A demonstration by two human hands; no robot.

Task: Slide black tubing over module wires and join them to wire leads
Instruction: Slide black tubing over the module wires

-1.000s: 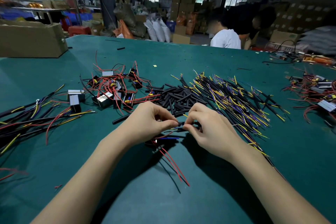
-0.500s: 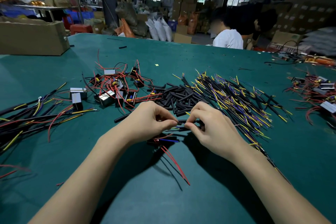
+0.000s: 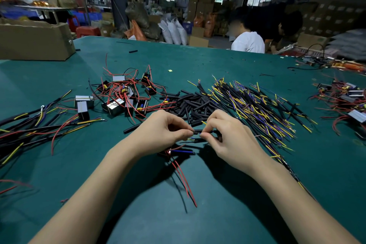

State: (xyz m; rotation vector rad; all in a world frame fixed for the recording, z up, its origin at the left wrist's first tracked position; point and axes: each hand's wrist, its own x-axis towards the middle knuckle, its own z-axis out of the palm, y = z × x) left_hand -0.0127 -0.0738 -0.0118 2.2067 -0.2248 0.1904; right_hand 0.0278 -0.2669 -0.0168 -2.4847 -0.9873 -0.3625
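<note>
My left hand point(image 3: 161, 130) and my right hand point(image 3: 229, 136) meet fingertip to fingertip over the green table point(image 3: 198, 214). Between them I pinch a short piece of black tubing point(image 3: 198, 131) and thin wire ends; the left pinches one end, the right the other. Below the hands lies a module, mostly hidden, with red wires point(image 3: 183, 176) trailing toward me and a blue wire point(image 3: 182, 151) beside it. A heap of black tubing pieces point(image 3: 195, 103) sits just beyond my hands, and a spread of yellow, blue and black wire leads point(image 3: 253, 105) lies to its right.
Modules tangled in red wire point(image 3: 126, 95) lie at centre left, and sleeved leads point(image 3: 25, 130) at far left. Another module heap point(image 3: 346, 101) lies at far right. A cardboard box point(image 3: 35, 41) stands at back left. A person in white point(image 3: 247, 42) sits across the table.
Both hands stay together at the same spot, pinching the tubing and wire ends; the fingers have shifted only slightly.
</note>
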